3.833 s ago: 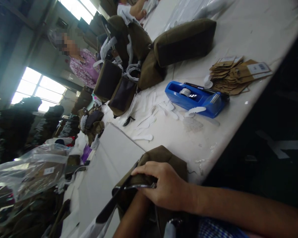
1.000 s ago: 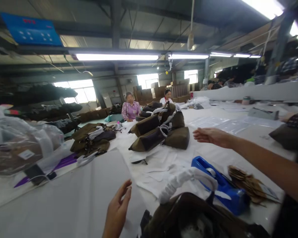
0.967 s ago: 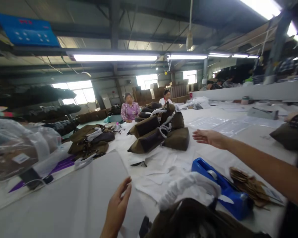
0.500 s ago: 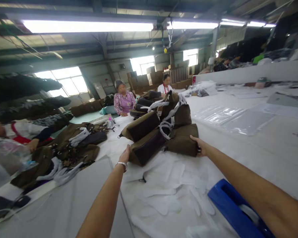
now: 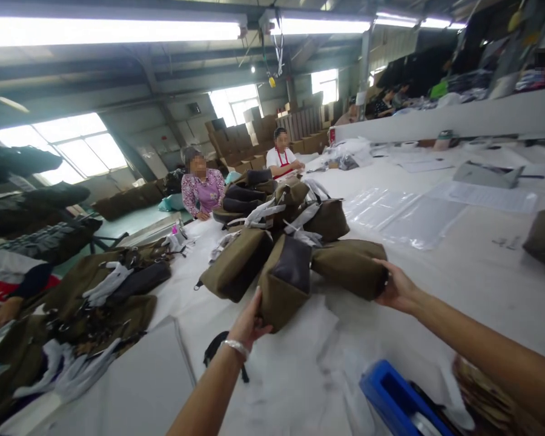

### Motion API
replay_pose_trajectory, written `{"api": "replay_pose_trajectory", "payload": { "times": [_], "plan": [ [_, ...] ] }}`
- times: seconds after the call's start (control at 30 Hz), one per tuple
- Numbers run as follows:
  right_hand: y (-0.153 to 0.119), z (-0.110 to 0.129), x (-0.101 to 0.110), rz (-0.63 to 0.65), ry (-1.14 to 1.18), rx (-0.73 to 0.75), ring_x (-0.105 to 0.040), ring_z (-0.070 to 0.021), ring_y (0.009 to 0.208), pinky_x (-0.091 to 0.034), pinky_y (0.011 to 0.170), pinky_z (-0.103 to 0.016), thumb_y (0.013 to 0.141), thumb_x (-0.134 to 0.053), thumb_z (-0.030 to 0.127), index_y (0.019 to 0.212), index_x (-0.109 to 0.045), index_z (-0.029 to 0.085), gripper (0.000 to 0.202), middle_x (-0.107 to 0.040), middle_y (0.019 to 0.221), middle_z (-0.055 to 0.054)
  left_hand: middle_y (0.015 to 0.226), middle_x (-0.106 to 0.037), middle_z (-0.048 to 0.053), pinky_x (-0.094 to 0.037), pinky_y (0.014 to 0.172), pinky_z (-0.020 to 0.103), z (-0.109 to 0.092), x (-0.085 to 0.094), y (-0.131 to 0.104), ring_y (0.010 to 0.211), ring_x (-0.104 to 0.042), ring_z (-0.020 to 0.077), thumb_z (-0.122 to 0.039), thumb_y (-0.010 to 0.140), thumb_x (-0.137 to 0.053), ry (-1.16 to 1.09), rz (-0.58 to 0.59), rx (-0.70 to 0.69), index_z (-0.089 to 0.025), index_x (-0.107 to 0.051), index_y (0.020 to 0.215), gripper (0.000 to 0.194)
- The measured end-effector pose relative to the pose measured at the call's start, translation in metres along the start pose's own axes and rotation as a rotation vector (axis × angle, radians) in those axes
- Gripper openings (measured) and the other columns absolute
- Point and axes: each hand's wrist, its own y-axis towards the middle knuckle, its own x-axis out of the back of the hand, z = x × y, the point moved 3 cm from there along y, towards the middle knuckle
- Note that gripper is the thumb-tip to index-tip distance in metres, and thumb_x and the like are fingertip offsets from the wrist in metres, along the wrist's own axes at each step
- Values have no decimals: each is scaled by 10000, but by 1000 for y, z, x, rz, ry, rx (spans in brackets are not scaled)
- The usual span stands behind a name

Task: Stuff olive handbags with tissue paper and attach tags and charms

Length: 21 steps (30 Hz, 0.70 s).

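My left hand [image 5: 251, 321] grips the near end of an olive fabric bag [image 5: 285, 284] with a dark brown panel, thumb against its end face. My right hand [image 5: 397, 287] holds the outer end of another olive bag [image 5: 349, 264], fingers partly hidden behind it. Both bags rest against a heap of similar bags. Another olive and dark brown bag [image 5: 234, 263] lies just left of the left-hand one. Pale grey wrapped handles [image 5: 261, 213] stick out among the heaped bags.
A blue tape dispenser [image 5: 393, 393] stands at the front right. Clear plastic sheets [image 5: 409, 215] lie farther right on the white table. More olive bags [image 5: 113, 284] are piled at left by a co-worker's hand [image 5: 6, 312]. Two people [image 5: 204, 188] are across the table.
Both bags in my hands have shifted right, and their near ends have spread apart. The left-hand bag has turned and separated from the bag beside it. The view has swung right.
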Motion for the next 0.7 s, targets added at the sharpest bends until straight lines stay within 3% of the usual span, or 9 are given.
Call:
{"api": "replay_pose_trajectory", "payload": {
  "times": [0.1,0.2,0.3,0.37,0.43,0.5,0.57,0.63,0.7],
  "plan": [
    [-19,34,53,-33,89,62,-681,-223,676,-585,635,-357,918,-575,352,925,-620,286,81,-714,792,-54,1137,-639,113,-635,672,305,-9,-56,-6,791,-643,171,-742,785,-674,-16,108,-91,-265,-550,1405,793],
    [-18,59,96,-123,126,177,-725,-267,807,-622,713,-424,913,-555,355,945,-640,346,91,-749,946,-72,1250,-608,146,-645,752,343,-16,-112,-1,871,-660,197,-693,846,-640,1,220,-164,-259,-421,1515,828],
    [-1,60,125,-183,75,319,-672,-339,1156,-615,885,-495,893,-579,465,1118,-636,400,240,-685,1285,-117,1406,-557,181,-608,897,345,-16,-158,12,1087,-676,237,-537,918,-639,57,366,-257,-259,-304,1581,793],
    [12,42,133,-178,7,370,-577,-342,1309,-573,994,-500,909,-500,583,1240,-602,407,389,-603,1415,-145,1502,-506,177,-575,963,349,-10,-178,22,1213,-647,255,-426,912,-676,137,477,-328,-265,-303,1588,789],
    [23,13,131,-117,-164,368,-553,-333,1337,-544,1049,-474,922,-411,632,1232,-626,364,463,-604,1411,-172,1557,-466,154,-547,1016,400,0,-187,30,1295,-600,288,-382,875,-709,254,562,-403,-267,-411,1545,742],
    [30,-17,116,-29,-433,344,-564,-342,1326,-512,1097,-458,903,-474,587,1110,-689,301,413,-646,1360,-173,1605,-414,125,-437,1141,490,15,-184,34,1418,-473,332,-377,801,-768,394,604,-487,-269,-533,1471,717],
    [36,-39,91,9,-636,378,-513,-364,1371,-395,1198,-491,810,-648,477,1018,-725,249,318,-661,1349,-144,1646,-343,123,-177,1258,572,33,-173,34,1526,-267,380,-380,670,-862,518,621,-553,-252,-603,1415,799],
    [40,-51,59,15,-896,496,-358,-358,1475,-258,1253,-530,768,-705,401,979,-721,233,270,-648,1365,-120,1670,-261,149,67,1248,610,52,-159,30,1559,-106,416,-421,585,-912,669,639,-614,-237,-597,1427,917],
    [43,-63,28,38,-984,507,-298,-347,1498,-233,1249,-531,767,-729,360,939,-717,242,208,-667,1315,-114,1687,-169,154,144,1212,638,70,-145,26,1564,-34,416,-535,648,-863,886,635,-692,-259,-504,1503,968]
  ]
}}
